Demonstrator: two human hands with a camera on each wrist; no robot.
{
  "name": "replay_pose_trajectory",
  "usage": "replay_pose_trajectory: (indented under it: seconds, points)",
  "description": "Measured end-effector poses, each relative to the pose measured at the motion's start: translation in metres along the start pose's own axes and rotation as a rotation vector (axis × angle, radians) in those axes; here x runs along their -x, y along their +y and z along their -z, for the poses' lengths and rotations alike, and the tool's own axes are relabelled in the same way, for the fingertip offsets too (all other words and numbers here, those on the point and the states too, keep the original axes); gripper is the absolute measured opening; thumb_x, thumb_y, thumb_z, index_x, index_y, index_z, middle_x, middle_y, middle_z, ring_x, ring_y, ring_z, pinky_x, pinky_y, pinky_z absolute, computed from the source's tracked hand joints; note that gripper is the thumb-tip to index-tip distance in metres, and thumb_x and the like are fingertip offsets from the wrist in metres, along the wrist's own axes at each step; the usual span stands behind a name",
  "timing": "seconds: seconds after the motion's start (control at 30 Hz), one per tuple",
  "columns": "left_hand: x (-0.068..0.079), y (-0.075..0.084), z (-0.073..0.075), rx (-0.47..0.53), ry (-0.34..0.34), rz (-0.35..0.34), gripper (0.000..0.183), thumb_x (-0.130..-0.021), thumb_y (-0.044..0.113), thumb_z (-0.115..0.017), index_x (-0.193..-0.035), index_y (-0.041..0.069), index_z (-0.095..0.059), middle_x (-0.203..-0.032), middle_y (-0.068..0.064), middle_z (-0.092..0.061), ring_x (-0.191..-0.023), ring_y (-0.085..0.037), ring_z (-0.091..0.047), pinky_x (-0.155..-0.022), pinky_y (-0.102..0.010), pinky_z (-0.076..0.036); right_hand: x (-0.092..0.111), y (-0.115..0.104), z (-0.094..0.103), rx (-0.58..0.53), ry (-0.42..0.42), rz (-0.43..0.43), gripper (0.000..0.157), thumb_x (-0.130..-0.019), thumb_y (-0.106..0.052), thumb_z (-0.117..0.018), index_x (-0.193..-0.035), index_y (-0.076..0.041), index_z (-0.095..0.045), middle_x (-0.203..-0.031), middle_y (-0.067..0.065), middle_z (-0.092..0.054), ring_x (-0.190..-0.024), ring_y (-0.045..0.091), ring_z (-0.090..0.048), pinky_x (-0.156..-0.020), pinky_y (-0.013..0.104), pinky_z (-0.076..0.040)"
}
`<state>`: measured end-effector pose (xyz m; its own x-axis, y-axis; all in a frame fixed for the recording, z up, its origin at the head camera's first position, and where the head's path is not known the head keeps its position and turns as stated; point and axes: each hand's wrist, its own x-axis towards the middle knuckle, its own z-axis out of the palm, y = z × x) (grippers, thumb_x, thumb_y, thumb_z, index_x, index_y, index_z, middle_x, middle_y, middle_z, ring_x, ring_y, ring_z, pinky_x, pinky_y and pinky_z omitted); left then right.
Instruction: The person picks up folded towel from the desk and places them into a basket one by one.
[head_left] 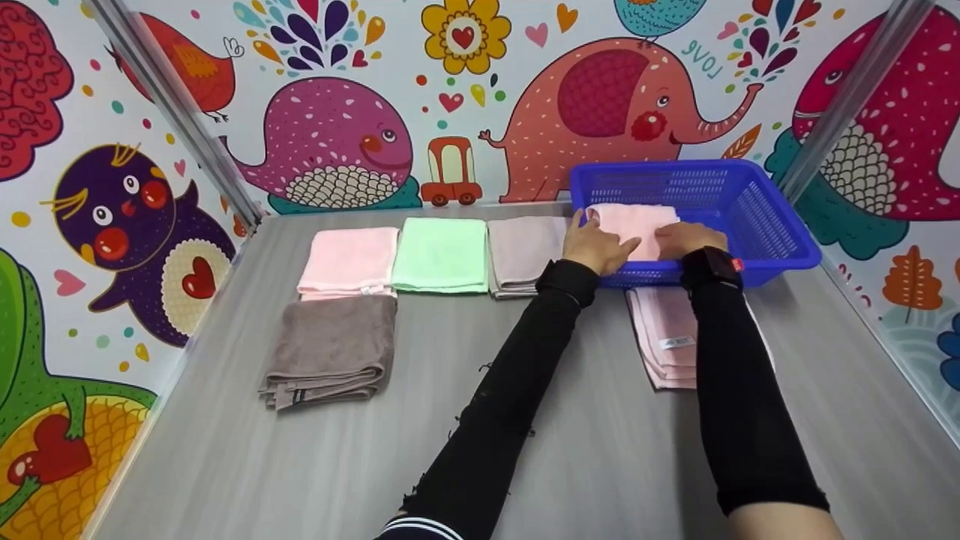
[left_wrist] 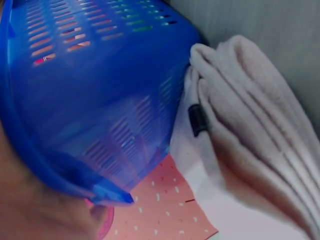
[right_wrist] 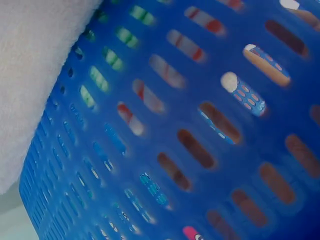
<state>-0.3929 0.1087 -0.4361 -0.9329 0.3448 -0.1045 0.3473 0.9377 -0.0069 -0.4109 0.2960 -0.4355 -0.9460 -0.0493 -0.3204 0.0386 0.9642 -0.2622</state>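
A folded pink towel (head_left: 634,225) lies inside the blue plastic basket (head_left: 769,225), near its left end. My left hand (head_left: 596,244) reaches over the front rim and grips the towel's left side, its thumb across the front. On the opposite side my right hand (head_left: 690,238) holds the towel's right edge with curled fingers. In the left wrist view the left hand (left_wrist: 45,210) shows blurred beside the basket's rim (left_wrist: 65,180). The right wrist view looks at the slotted basket wall (right_wrist: 165,115), with pale fluffy cloth (right_wrist: 40,75) at the left; the right hand's fingers are hidden there.
Along the back lie folded pink (head_left: 349,259), mint green (head_left: 441,255) and pale mauve (head_left: 521,251) towels, the mauve close to the basket. A brown towel (head_left: 330,349) lies front left. Another pink towel (head_left: 667,345) sits before the basket, partly under the right forearm. Patterned walls surround the grey table (head_left: 465,412).
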Motion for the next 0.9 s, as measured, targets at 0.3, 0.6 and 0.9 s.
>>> replay_pose_trajectory:
  seconds: [0.3, 0.6, 0.9]
  points:
    - [0.006, -0.012, -0.007, 0.102, 0.123, -0.137, 0.061, -0.110, 0.059, -0.019, -0.146, 0.032, -0.060, -0.155, 0.009, -0.054, -0.153, -0.013, -0.035, -0.131, -0.043, -0.013, 0.006, -0.003, 0.001, -0.029, 0.349, 0.075, 0.045, -0.096, -0.022, -0.061, -0.136, -0.002, -0.065, -0.133, 0.032, -0.063, -0.118, 0.055, -0.059, -0.097, 0.072, -0.045]
    - [0.043, -0.048, -0.025, 0.219, 0.262, -0.328, 0.048, -0.111, 0.044, -0.040, -0.150, 0.020, -0.057, -0.160, 0.000, -0.049, -0.153, -0.018, -0.037, -0.128, -0.034, -0.025, 0.044, -0.010, 0.003, -0.114, 0.551, 0.146, 0.042, -0.101, -0.023, -0.062, -0.139, -0.003, -0.064, -0.129, 0.028, -0.063, -0.114, 0.050, -0.060, -0.098, 0.069, -0.046]
    - [0.104, -0.110, -0.054, 0.347, 0.322, -0.349, 0.058, -0.104, 0.038, -0.060, -0.158, 0.022, -0.045, -0.161, -0.003, -0.047, -0.150, -0.023, -0.042, -0.124, -0.044, -0.034, 0.099, 0.026, -0.024, -0.149, 0.771, 0.237, 0.034, -0.099, -0.027, -0.068, -0.122, -0.002, -0.066, -0.107, 0.022, -0.060, -0.095, 0.041, -0.057, -0.079, 0.057, -0.046]
